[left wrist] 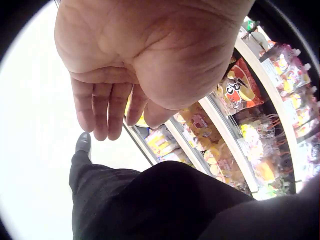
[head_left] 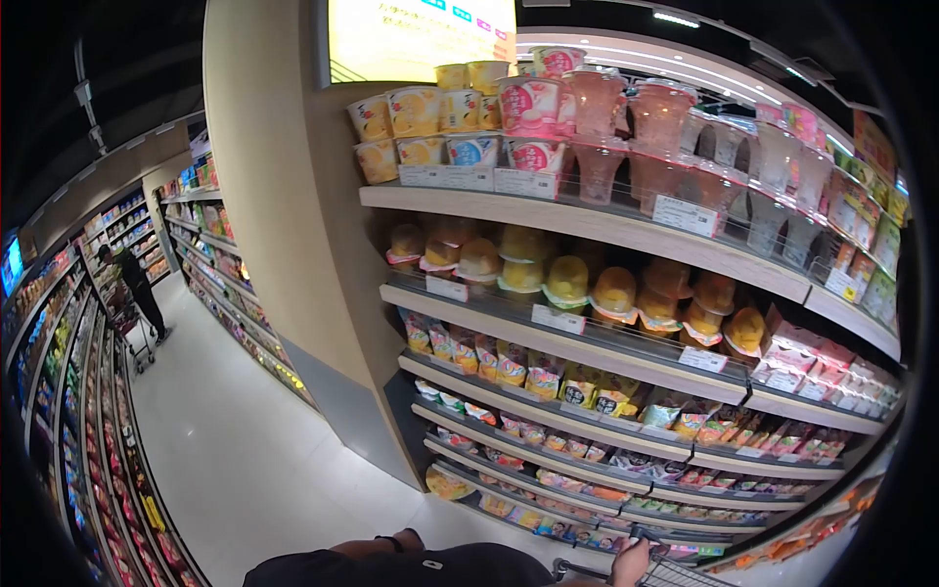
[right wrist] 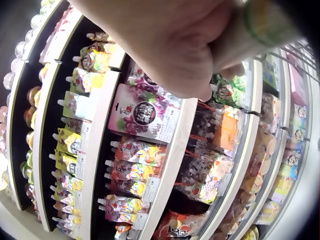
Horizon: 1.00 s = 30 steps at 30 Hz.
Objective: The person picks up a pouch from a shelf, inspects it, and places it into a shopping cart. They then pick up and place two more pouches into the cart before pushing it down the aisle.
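At the bottom of the head view my right hand (head_left: 631, 563) holds the handle of a shopping cart (head_left: 685, 572). In the right wrist view that hand (right wrist: 165, 40) wraps around a pale, green-striped cart handle (right wrist: 270, 25), with some fingertips hidden behind it. My left hand (head_left: 409, 539) hangs low beside my body, a dark band at its wrist. The left wrist view shows this hand (left wrist: 145, 55) from the palm side, fingers loosely bent with nothing in them. Beyond it are snack bags (left wrist: 240, 87) on shelves.
A tall shelf unit ahead carries dessert cups (head_left: 416, 111), jelly cups (head_left: 567, 281) and drink pouches (head_left: 509, 362). A wide pillar (head_left: 279, 196) stands to its left. Down the left aisle, a person (head_left: 135, 289) stands at another cart (head_left: 142, 342) on the pale floor (head_left: 210, 421).
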### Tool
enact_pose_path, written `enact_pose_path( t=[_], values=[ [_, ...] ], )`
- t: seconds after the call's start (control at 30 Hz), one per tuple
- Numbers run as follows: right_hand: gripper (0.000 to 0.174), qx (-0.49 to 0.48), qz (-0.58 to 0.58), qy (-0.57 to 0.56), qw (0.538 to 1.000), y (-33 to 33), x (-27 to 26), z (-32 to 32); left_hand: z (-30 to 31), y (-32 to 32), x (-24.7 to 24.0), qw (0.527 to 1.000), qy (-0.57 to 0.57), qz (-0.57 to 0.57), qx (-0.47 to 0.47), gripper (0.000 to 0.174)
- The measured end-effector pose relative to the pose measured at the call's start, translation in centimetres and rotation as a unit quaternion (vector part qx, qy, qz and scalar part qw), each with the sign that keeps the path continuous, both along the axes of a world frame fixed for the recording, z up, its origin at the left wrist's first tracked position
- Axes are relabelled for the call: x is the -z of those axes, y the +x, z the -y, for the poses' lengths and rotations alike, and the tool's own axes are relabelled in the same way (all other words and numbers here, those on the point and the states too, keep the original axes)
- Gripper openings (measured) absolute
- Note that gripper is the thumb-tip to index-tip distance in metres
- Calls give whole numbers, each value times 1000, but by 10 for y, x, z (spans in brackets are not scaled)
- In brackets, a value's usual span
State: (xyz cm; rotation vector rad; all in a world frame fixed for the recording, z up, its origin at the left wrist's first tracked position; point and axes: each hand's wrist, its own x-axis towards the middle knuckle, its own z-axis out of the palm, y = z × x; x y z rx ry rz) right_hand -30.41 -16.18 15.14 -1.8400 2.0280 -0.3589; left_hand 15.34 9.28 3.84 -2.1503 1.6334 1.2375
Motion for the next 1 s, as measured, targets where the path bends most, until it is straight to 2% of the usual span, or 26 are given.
enact_pose_path(
  t=[0.03,0.07,0.1,0.13,0.17,0.23,0.3,0.37,0.4,0.43,0.5,0.63,0.7,0.73,0.77,0.8,0.83,0.9,0.93,1.0],
  values=[
    [59,-6,-2,3,1000,3,1,-3,-7,7,30,1000,3,-2,-6,49],
    [59,12,-21,-12,1000,7,3,-8,-13,19,77,999,29,35,24,45],
    [58,30,-40,-26,998,9,6,-12,-19,24,103,994,56,70,56,42],
    [56,24,-46,-25,998,8,10,-11,-19,21,88,995,79,46,-30,43],
    [56,20,-48,-22,998,7,20,-8,-19,18,73,995,82,44,-33,43],
    [40,78,39,-61,994,5,51,-1,-22,15,63,988,91,25,-126,42],
    [42,61,39,-75,995,-6,76,7,-21,14,70,983,95,27,-152,39],
    [45,45,41,-92,994,-9,82,13,-23,26,116,996,58,68,5,36],
    [43,47,53,-84,994,-8,79,14,-12,12,66,996,49,63,39,34],
    [42,49,64,-76,994,-7,77,14,-10,11,72,996,49,62,36,34],
    [42,40,80,-79,993,-10,84,19,-1,15,81,996,31,55,68,48],
    [42,38,106,-93,989,-14,96,25,2,13,89,988,-39,61,135,46],
    [42,45,123,-79,988,-12,95,27,1,10,87,993,8,-29,-113,46],
    [42,55,139,-63,987,-13,94,27,0,12,96,993,7,-28,-112,46],
    [42,58,141,-64,986,-12,93,26,-2,13,106,999,23,7,-48,41],
    [42,50,112,-83,989,-11,92,25,-6,15,120,998,40,41,16,37],
    [42,40,81,-102,991,-11,92,25,-11,18,134,998,40,42,18,37],
    [42,38,97,-103,989,-14,100,29,-19,23,155,995,60,55,-52,42],
    [42,36,113,-103,988,-15,103,30,-19,21,142,995,59,55,-53,42],
    [42,42,112,-84,989,-13,92,30,-22,16,113,984,81,34,-152,44]
  ],
)
